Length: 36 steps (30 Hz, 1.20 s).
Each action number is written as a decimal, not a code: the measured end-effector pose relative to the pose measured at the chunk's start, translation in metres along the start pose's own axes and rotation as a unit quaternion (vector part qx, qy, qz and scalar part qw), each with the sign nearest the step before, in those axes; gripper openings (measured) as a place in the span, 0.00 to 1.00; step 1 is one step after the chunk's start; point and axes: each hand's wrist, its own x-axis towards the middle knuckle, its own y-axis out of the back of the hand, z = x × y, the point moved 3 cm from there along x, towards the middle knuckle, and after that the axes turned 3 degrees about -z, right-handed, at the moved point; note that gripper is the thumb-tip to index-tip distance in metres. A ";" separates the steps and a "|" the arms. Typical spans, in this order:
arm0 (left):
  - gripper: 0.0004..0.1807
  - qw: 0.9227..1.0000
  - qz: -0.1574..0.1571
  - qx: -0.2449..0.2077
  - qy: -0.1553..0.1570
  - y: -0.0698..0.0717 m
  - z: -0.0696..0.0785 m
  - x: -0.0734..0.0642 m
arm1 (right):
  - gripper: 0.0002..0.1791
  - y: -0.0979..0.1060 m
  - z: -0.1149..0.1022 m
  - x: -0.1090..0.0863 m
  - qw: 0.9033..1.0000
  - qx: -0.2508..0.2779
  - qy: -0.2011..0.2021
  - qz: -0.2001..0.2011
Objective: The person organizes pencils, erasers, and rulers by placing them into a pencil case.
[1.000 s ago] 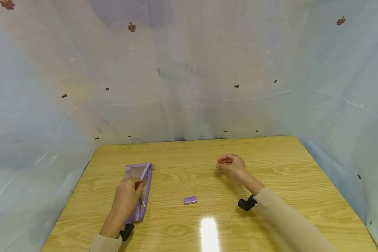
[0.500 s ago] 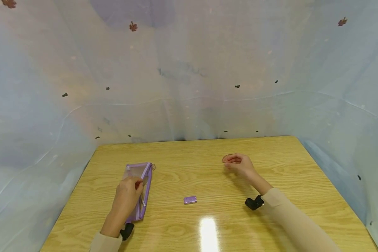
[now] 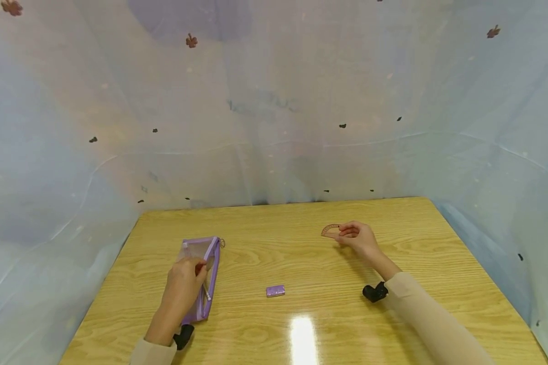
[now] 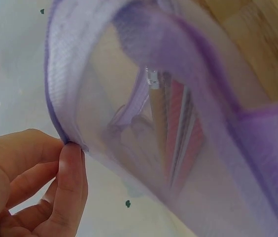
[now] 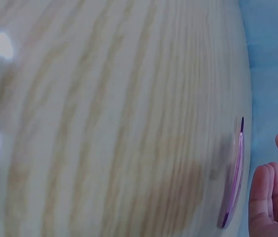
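Observation:
A see-through pencil case with purple edging lies at the left of the table, its mouth spread. My left hand pinches its rim between thumb and fingertips. Inside the case, the left wrist view shows a pencil with a metal ferrule and some reddish and pale sticks. A pinkish transparent protractor rests flat at the right rear. My right hand is over its right part, fingers loosely bent. In the right wrist view a gap separates those fingers from the protractor.
A small purple block, perhaps an eraser, lies near the table's middle. The wooden table ends at the back against a hanging pale sheet, which also closes off both sides. A bright reflection shines at the front.
My right hand has shifted to the right, so the left part of the protractor now shows instead of its right edge. The left hand, pencil case and purple block stay put.

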 end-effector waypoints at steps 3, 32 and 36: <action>0.04 1.000 -0.002 -0.001 0.002 0.000 0.000 -0.001 | 0.21 0.004 0.003 0.001 1.000 -0.014 -0.005 0.007; 0.04 1.000 0.005 0.003 -0.004 -0.002 0.000 0.002 | 0.25 0.022 0.014 0.017 0.994 -0.101 -0.018 0.048; 0.04 1.000 -0.001 0.001 -0.003 -0.003 0.000 0.002 | 0.28 0.021 0.011 0.019 0.991 -0.130 -0.014 0.034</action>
